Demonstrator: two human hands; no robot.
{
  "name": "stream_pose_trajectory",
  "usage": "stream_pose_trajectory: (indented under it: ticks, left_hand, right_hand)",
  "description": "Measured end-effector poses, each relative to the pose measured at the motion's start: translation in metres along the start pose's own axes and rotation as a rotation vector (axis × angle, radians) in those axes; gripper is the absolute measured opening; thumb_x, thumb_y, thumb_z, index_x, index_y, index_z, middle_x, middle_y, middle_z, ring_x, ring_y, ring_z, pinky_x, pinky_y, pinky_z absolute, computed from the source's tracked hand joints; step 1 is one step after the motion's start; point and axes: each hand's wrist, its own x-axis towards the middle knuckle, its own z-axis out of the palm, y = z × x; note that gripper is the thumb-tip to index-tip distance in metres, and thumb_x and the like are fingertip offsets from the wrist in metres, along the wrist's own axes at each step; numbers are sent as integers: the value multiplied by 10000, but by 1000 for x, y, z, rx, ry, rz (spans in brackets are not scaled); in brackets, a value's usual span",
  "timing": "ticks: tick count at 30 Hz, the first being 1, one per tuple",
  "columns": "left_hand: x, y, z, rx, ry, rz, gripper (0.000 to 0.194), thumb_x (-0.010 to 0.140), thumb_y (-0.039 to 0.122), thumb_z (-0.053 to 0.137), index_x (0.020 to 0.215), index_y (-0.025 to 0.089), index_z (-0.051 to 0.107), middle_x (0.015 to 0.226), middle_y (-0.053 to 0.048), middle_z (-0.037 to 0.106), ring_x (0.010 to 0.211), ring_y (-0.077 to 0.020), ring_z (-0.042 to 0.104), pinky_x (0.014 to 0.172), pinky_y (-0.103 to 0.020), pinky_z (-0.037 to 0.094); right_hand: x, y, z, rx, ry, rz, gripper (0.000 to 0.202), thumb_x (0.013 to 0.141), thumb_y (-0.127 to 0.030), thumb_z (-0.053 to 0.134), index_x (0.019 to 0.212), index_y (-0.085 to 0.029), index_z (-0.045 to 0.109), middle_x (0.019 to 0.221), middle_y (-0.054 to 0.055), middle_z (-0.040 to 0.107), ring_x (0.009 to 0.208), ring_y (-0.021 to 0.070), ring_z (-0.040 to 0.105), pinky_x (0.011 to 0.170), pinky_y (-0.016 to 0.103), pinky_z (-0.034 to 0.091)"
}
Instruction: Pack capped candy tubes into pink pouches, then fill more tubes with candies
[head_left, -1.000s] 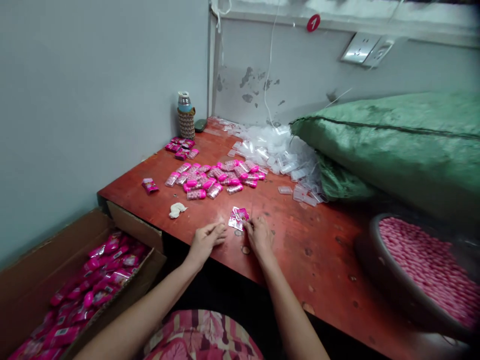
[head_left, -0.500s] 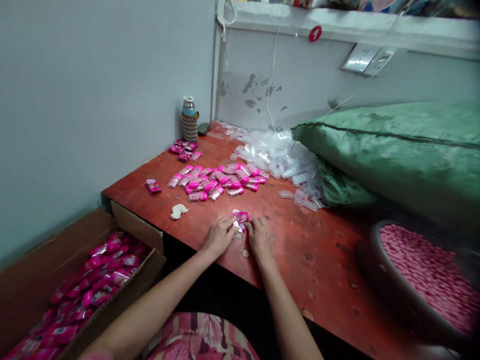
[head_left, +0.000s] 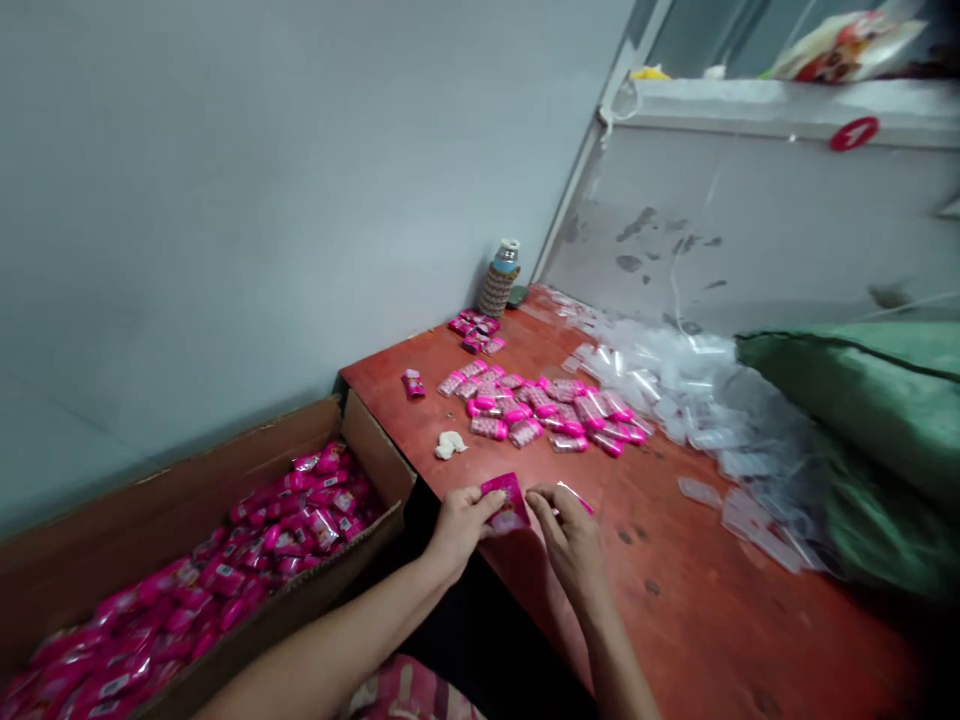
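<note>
1. Left hand point(head_left: 461, 525), one: thumb on top, fingers beneath, closed on one side of a pink wrapper point(head_left: 510, 508) near the surface's point(head_left: 690, 610) front edge. The side grip presumably left most of the wrapper's face uncovered.
2. Right hand point(head_left: 574, 535), one: thumb and forefinger narrowly set beside the wrapper's other side; whether they held anything could not be told. Such closeness probably suited fine handling.
3. Pink-and-white scrap point(head_left: 576, 497), one: lay just beyond the right hand, likely within easy reach.
4. Pink-capped tubes point(head_left: 536, 405), a heap: lay ahead of both hands, likewise handy.
5. Carton point(head_left: 386, 455), open, with pink packets point(head_left: 319, 535): stood left, below surface level, perhaps for a short drop.
6. Changes from half a second earlier: the wrapper, formerly down between both hands, was now in the left; the view had swung left, losing the bowl of pink pellets.
</note>
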Motion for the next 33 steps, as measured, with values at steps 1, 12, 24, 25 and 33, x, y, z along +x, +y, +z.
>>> stream_pose_trajectory:
  ticks: [1, 12, 24, 25, 33]
  left_hand:
    - [-6, 8, -13, -12, 39, 2, 298, 643, 354, 667, 741, 72, 662, 668, -76, 637, 565, -139, 584, 574, -279, 489]
    - [-29, 56, -100, -79, 277, -47, 236, 603, 305, 715, 658, 84, 652, 603, -62, 645, 510, -119, 575, 489, -212, 458]
    - [-7, 62, -105, -257, 339, -49, 273, 563, 291, 747, 703, 91, 626, 644, -58, 655, 534, -136, 599, 537, -249, 498]
    - [-5, 62, -105, -274, 344, -51, 272, 564, 279, 748, 720, 92, 627, 657, -60, 659, 547, -138, 604, 544, -249, 502]
    - [20, 61, -78, -383, 341, -90, 209, 601, 221, 731, 742, 123, 612, 637, -24, 646, 517, -109, 594, 473, -206, 494]
  right_hand:
    - [15, -9, 8, 38, -27, -20, 253, 842, -363, 394, 816, -198, 584, 775, 50, 615, 703, 179, 557, 623, 272, 407]
    - [166, -74, 139, -364, -265, -45, 237, 822, -312, 444, 923, -154, 591, 961, 113, 619, 878, 207, 577, 697, 269, 402]
    - [205, -54, 155, -506, -245, 173, 239, 731, -239, 532, 901, -78, 580, 874, 187, 629, 838, 268, 595, 654, 319, 411]
    - [200, -52, 149, -495, -250, 154, 226, 733, -252, 527, 888, -97, 582, 869, 170, 633, 824, 261, 595, 648, 314, 406]
    - [110, -31, 78, 341, -212, 191, 301, 742, -464, 498, 771, -168, 544, 648, 12, 595, 549, 148, 539, 486, 242, 398]
